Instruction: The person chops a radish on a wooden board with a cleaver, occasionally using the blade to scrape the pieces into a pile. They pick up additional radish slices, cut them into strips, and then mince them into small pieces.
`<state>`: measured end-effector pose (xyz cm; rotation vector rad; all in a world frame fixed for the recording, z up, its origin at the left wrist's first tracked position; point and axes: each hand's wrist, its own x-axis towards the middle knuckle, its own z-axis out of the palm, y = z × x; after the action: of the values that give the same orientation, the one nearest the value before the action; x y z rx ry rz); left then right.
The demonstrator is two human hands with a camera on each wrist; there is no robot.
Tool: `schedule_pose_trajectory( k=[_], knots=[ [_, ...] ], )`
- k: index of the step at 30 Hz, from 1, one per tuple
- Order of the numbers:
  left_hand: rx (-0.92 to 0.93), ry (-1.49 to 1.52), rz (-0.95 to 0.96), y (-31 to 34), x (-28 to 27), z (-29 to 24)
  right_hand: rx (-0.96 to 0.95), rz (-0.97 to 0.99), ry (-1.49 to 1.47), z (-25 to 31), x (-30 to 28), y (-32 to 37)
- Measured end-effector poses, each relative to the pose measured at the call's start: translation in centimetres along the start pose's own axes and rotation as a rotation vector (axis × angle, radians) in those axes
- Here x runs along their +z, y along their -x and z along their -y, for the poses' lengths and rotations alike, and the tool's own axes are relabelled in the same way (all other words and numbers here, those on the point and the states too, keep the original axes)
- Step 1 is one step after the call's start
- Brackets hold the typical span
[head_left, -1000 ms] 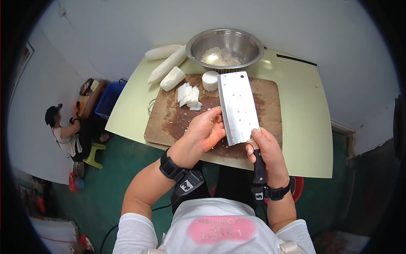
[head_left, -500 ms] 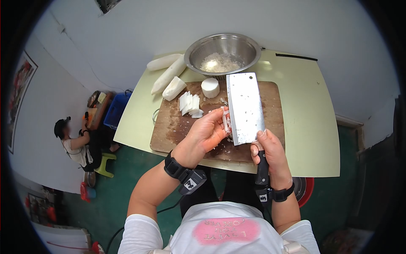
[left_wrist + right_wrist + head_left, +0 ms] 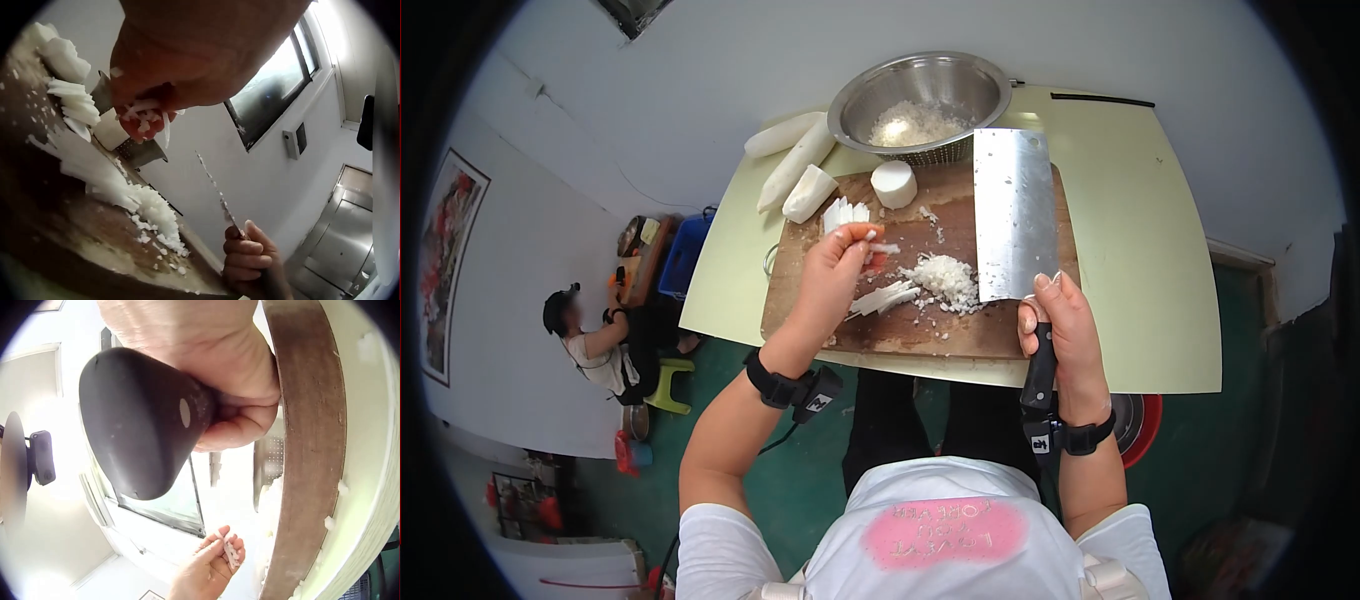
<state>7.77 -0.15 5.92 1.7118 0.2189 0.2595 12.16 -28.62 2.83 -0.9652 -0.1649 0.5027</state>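
My right hand (image 3: 1064,322) gripped the speckled steel cleaver (image 3: 1012,215) over the wooden board (image 3: 955,210); my left hand (image 3: 832,272) pinched thin white strips (image 3: 231,551). On the worktop (image 3: 1140,220), 1 metal bowl (image 3: 987,92) held fine white bits (image 3: 915,125).

“FOREVER” on shirt (image 3: 920,480), “右” on camera (image 3: 1041,440)

To your left, a black-capped person (image 3: 605,352) is near a lime-green plastic stool (image 3: 668,388) and a blue plastic crate (image 3: 686,254).
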Motion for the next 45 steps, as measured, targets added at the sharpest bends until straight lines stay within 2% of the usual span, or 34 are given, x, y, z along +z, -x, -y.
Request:
schedule_pose_trajectory(
  k=[1,2,4,5,6,9,11,14,24,30,32,33,37,39,45],
  knots=[
    [0.046,-0.16,0.031,0.4,-0.5,0.6,-0.009,0.005,0.024,-0.1,0.0,0.0],
    [0.045,-0.165,0.033,0.9,-0.6,1.1,-0.02,0.012,0.05,-0.2,0.0,-0.1],
    [0.355,-0.69,0.094,1.8,-0.8,2.1,-0.015,0.016,0.052,-0.3,-0.1,-0.1],
    [0.249,-0.603,0.116,2.1,-0.8,2.5,-0.009,0.019,0.058,-0.3,-0.1,-0.1],
    [0.25,-0.604,0.117,2.3,-0.9,2.8,-0.009,0.019,0.057,-0.3,-0.1,-0.1],
    [0.329,-0.726,0.122,2.8,-0.7,2.3,-0.004,0.024,0.055,-0.2,-0.2,-0.1],
    [0.501,-0.836,0.091,3.2,-0.6,2.5,-0.011,0.035,0.041,-0.3,-0.3,-0.1],
    [0.569,-0.956,0.104,3.7,0.1,2.5,0.001,0.026,0.062,-0.2,-0.2,-0.1],
    [0.56,-1.0,-0.054,4.2,1.6,3.1,0.016,0.028,0.122,0.2,0.0,0.0],
    [0.573,-1.01,-0.127,4.0,2.3,3.8,0.029,0.056,0.519,3.0,2.2,1.2],
    [0.551,-0.964,-0.149,4.0,2.6,3.5,0.086,0.11,0.836,3.9,3.3,1.6],
    [0.594,-0.904,-0.172,3.9,2.6,3.6,-0.036,0.178,1.051,3.4,2.7,1.4],
    [0.619,-0.736,-0.171,3.7,2.1,4.4,-0.05,0.239,1.252,3.5,4.2,1.9],
    [0.627,-0.747,-0.152,3.6,1.8,4.6,-0.15,0.216,1.425,3.5,4.7,2.1],
    [0.619,-0.745,-0.142,3.8,2.0,4.5,-0.162,0.186,1.599,4.2,6.1,2.5]
  ],
)
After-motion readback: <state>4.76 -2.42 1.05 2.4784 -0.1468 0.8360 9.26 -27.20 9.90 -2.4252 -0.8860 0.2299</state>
